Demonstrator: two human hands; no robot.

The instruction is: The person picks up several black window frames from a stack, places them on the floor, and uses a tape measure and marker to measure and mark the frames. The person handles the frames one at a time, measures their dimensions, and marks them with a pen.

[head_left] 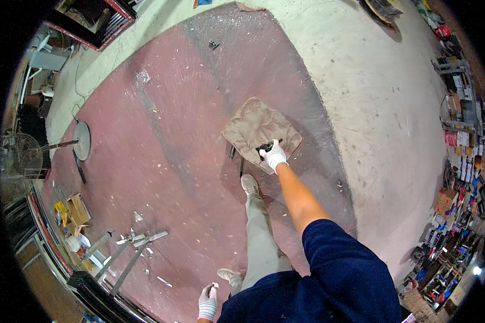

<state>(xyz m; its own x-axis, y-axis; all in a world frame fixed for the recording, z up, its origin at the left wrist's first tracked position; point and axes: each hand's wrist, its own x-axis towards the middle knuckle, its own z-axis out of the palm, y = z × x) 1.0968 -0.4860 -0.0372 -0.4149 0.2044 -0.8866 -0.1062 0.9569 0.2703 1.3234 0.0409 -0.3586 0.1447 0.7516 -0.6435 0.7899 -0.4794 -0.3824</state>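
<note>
My right hand (275,155), in a striped white glove, reaches out over a stool with a brown cushioned seat (256,119). Its fingers close round a small black object (264,147) at the seat's near side; what kind it is cannot be made out. Dark stool legs (242,166) show below the cushion. Down by my left side, my left hand (207,304), gloved the same way, has its fingers curled together. Something small and pale seems to be at its fingertips, too small to name.
Metal stands (129,264) and an opened cardboard box (78,210) are at the left, near a pedestal fan (22,156) with a round base (82,141). Packed goods (458,161) line the right side. A small black piece (214,44) lies on the reddish floor mat (199,102).
</note>
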